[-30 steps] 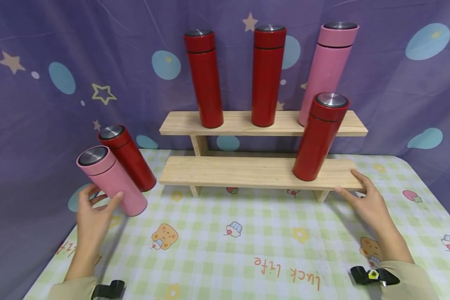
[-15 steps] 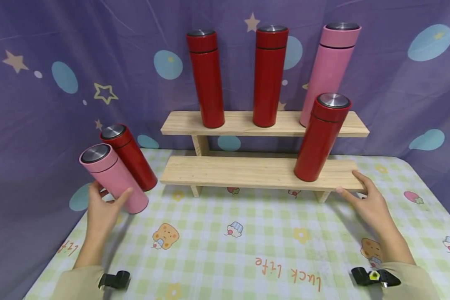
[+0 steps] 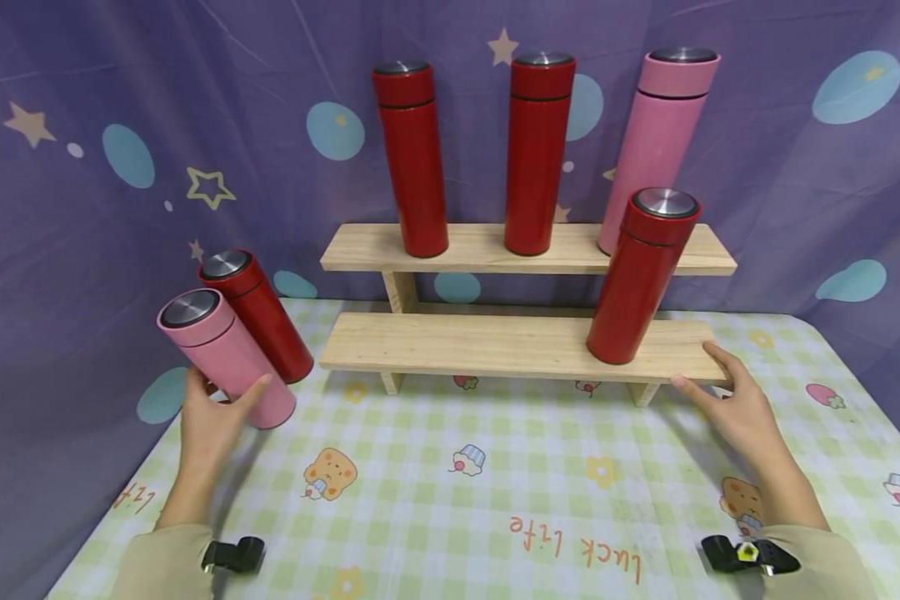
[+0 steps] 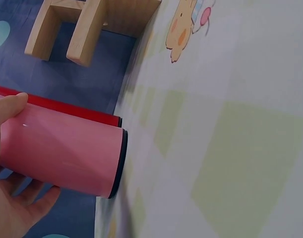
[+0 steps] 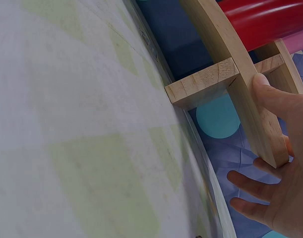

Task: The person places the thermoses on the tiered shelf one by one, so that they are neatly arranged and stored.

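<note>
My left hand holds a pink thermos bottle low on its body, thumb on the near side and fingers reaching round behind. The bottle stands on the table with its dark base ring at the cloth. Right behind it is a red thermos bottle, partly hidden. With thumb and index finger, my right hand grips the right end of the lower board of a two-tier wooden shelf; the other fingers spread below the board in the right wrist view.
Two red thermos bottles and a pink one stand on the upper board. Another red bottle stands on the lower board's right part. A checked cloth covers the table; a purple curtain hangs behind.
My left hand has shifted right, closer round the pink bottle, which has moved slightly right toward the red one. The right hand stays on the shelf end.
</note>
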A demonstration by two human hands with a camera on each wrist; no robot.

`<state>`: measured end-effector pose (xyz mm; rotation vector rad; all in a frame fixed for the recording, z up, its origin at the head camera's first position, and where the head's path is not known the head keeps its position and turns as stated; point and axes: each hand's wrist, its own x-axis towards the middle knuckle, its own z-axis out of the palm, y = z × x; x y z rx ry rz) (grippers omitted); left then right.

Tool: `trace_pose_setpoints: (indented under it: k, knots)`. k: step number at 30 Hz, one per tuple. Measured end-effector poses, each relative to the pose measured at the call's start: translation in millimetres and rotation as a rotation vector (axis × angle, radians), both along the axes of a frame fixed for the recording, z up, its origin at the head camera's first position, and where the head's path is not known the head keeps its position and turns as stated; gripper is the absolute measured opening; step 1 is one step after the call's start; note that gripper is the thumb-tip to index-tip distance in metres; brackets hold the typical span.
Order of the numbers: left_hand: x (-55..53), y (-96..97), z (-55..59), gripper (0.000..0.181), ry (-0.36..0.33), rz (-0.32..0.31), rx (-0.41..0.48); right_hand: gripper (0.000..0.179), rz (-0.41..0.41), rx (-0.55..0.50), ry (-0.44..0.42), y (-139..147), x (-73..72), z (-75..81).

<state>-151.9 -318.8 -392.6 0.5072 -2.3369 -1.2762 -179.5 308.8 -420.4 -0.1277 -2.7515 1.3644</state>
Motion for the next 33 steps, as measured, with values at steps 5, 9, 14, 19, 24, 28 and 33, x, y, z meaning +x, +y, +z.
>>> trace_pose_setpoints:
  k: [5,9,14,19,24,28,33]
  knots:
    - [0.9,0.6,0.3,0.082,0.021,0.015,-0.013,0.09,-0.001,-0.001,0.002,-0.4,-0.5,-0.3]
    - [2.1,4.4,1.2,0.081,0.052,0.015,-0.029,0.091,-0.003,-0.001,-0.002,-0.5,-0.7,-0.7]
    - [3.2,9.4,3.3,0.078,0.081,0.025,-0.04,0.09,-0.002,0.001,-0.002,0.5,-2.2,-2.1]
    - [5.3,13.8,7.4,0.073,0.147,0.029,-0.034,0.089,-0.001,0.002,-0.003,1.2,-3.2,-2.3]
    - [5.1,17.7,11.1,0.068,0.24,0.026,-0.014,0.089,0.0,0.001,0.0,1.4,-2.8,-1.8]
    - [5.2,21.7,14.5,0.068,0.312,0.011,-0.016,0.088,-0.001,0.005,0.002,1.5,-2.4,-1.4]
    - [8.4,30.7,22.5,0.07,0.393,-0.014,-0.012,0.088,-0.001,0.011,0.0,1.2,-2.4,-0.7]
